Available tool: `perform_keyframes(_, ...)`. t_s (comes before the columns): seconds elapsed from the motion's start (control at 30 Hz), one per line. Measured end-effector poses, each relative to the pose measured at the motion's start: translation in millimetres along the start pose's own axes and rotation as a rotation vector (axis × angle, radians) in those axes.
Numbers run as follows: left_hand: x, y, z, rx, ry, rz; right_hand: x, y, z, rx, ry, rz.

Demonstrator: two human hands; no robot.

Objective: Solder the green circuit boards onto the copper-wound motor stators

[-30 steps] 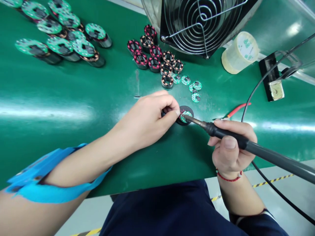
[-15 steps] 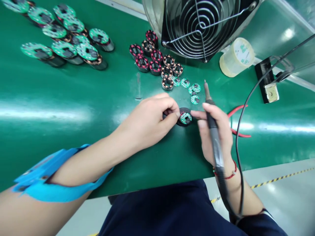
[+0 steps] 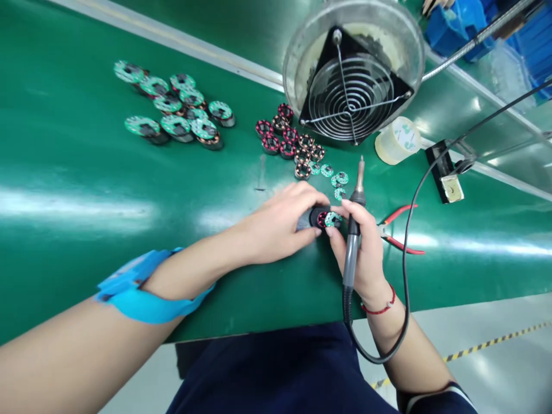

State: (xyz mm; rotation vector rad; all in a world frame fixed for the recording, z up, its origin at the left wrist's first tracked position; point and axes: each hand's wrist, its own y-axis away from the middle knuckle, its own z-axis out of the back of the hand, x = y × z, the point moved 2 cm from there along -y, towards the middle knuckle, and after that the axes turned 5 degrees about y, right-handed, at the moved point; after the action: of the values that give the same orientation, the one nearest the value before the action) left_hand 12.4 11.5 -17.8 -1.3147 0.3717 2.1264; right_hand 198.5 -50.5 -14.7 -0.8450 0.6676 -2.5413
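1. Soldering iron (image 3: 351,253) rests in the grip of the right hand (image 3: 367,250), its metal tip apart from the circuit board (image 3: 333,219) and pointing away from the person. Its long axis runs nearly straight up the view, the tip leaning slightly right.
2. The right thumb and forefinger also reach the circuit board's edge; whether they pinch it or only touch it is hard to make out.
3. The left hand (image 3: 280,224) curls around a dark round holder (image 3: 314,217), covering much of its body.
4. At the holder's mouth, between both hands, sits a red-wound stator (image 3: 321,219), its ring end facing up and rightward. The circuit board lies at its right side, overlapping it in view; any joining wires are too small to tell.
5. The iron's cord (image 3: 378,361) loops over the right forearm and is cut off at the right edge.
6. Red-handled pliers (image 3: 397,215) lie just right of the right hand, their jaws partly hidden.
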Motion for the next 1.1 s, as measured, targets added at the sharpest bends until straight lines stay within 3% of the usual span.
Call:
perform_keyframes(0.13,1.4,-3.7,-13.6,0.032,-0.141,0.007,-2.4,5.8,2.3,-0.018,-0.042,-0.030)
perform_keyframes(0.27,3.2,-9.8,-21.2,0.046,-0.097,0.002,-7.3,13.4,1.5,-0.051,-0.138,-0.163)
perform_keyframes(0.4,7.3,-14.6,-17.4,0.030,-0.042,0.011,-9.4,17.2,-3.3,-0.072,-0.306,-0.268)
perform_keyframes(0.53,8.3,-12.9,-6.0,-0.009,0.056,0.052,-9.0,16.5,-3.0,-0.108,-0.374,-0.269)
perform_keyframes(0.7,3.5,-6.6,0.2,-0.025,0.276,0.112,-6.8,13.4,3.6,-0.144,-0.253,-0.128)
perform_keyframes(0.83,3.2,-2.9,-9.1,0.040,0.521,0.225,-2.5,12.0,4.9,-0.124,-0.228,-0.009)
perform_keyframes(1.0,3.1,2.3,-19.2,0.036,1.055,0.489,2.5,12.0,5.7,-0.092,-0.210,0.069)
perform_keyframes(1.1,-1.5,3.1,-26.7,0.049,1.170,0.522,4.6,12.5,5.5,-0.093,-0.174,0.095)
